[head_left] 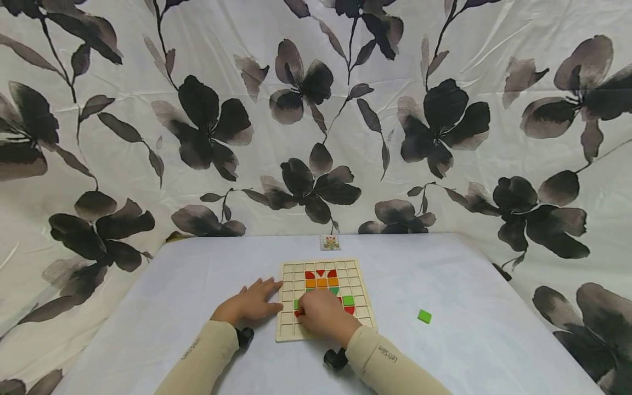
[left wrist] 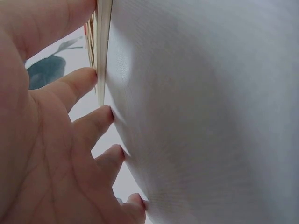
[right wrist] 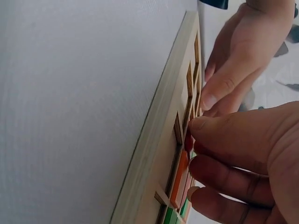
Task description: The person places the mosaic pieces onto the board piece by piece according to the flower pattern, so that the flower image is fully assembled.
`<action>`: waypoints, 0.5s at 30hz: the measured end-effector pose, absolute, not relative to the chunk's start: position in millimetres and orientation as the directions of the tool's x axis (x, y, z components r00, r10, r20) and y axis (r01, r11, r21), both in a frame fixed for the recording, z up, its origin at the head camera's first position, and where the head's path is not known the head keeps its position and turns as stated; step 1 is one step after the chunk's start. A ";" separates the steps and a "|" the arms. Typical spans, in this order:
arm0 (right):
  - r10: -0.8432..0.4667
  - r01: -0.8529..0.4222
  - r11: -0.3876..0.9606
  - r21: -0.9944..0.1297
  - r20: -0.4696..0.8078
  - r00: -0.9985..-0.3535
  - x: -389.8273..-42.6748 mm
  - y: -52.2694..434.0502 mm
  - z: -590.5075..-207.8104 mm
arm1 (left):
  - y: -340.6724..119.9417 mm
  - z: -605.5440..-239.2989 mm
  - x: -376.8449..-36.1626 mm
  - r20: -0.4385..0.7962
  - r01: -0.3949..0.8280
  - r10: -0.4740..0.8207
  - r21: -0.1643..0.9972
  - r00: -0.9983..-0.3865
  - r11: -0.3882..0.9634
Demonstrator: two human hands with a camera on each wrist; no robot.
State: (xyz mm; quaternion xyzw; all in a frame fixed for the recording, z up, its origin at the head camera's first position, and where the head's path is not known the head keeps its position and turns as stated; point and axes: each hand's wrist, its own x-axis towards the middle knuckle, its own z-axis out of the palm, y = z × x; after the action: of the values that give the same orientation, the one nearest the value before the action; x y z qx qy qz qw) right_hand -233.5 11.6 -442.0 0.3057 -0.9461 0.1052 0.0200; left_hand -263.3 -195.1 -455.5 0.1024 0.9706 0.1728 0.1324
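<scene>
A pale wooden grid board point(head_left: 290, 331) lies on the white table, partly filled with red, orange and green pieces. My left hand point(head_left: 250, 302) is spread at the board's left side, with its thumb and fingertips touching the edge and the table. Over the lower left of the grid, my right hand point(head_left: 326, 315) pinches a small red piece point(right wrist: 188, 141) between thumb and fingers, at the board's surface. That hand hides the middle pieces in the head view. Several placed pieces show around it, among them a green square point(head_left: 348, 300) and orange squares point(head_left: 322, 282).
A loose green square tile point(head_left: 424, 316) lies on the table to the right of the board. Behind the board is a small pattern card point(head_left: 330, 242). A flowered cloth point(head_left: 306, 131) hangs beyond the table's far edge.
</scene>
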 end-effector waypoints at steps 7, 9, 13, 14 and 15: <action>-0.571 -0.585 0.788 -0.194 0.124 -0.811 -235.3 17.5 -443.5 | -195.6 -458.1 -263.6 -0.218 0.153 0.248 0.374 -0.944 0.915; -0.568 -0.579 0.784 -0.225 0.115 -0.815 -237.0 24.2 -442.5 | -195.7 -458.6 -263.9 -0.220 0.153 0.248 0.374 -0.944 0.915; -0.548 -0.551 0.788 -0.275 0.094 -0.831 -242.0 44.7 -435.0 | -195.6 -458.9 -264.7 -0.220 0.152 0.243 0.364 -0.945 0.919; -0.546 -0.548 0.789 -0.278 0.092 -0.833 -243.9 50.5 -432.7 | -195.7 -458.8 -264.8 -0.219 0.153 0.243 0.358 -0.945 0.921; -0.542 -0.542 0.793 -0.279 0.086 -0.836 -245.9 56.7 -431.1 | -195.6 -458.9 -264.9 -0.219 0.153 0.240 0.354 -0.946 0.923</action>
State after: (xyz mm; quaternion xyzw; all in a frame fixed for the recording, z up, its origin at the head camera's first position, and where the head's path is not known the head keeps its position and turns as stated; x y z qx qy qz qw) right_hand -245.9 56.7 -431.1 0.2862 -0.9467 0.1476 0.0009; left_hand -264.9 -195.6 -458.9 0.1010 0.9718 0.1686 0.1300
